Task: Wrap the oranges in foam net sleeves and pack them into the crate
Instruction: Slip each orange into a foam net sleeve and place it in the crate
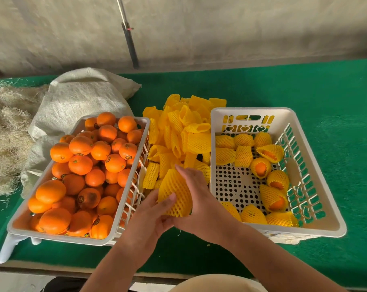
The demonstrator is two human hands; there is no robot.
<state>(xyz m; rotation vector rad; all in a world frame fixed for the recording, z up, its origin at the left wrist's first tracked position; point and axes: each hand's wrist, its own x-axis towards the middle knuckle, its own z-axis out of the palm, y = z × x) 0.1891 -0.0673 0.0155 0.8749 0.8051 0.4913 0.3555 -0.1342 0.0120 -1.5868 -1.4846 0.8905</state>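
Between the two crates, both my hands hold one orange wrapped in a yellow foam net sleeve [174,194]. My left hand [155,216] grips it from below and the near side. My right hand [197,199] cups its right side, fingers reaching over the top. The left white crate [20,220] is heaped with bare oranges [81,165]. The right white crate [317,207] holds several wrapped oranges [262,167] along its back, right and front sides. A pile of empty yellow sleeves [178,131] lies between the crates.
A woven sack [79,95] and loose straw-like fibre [8,127] lie at the back left of the green table cover [304,87]. A dark pole [130,41] leans against the grey wall behind. The perforated floor in the middle of the right crate is bare.
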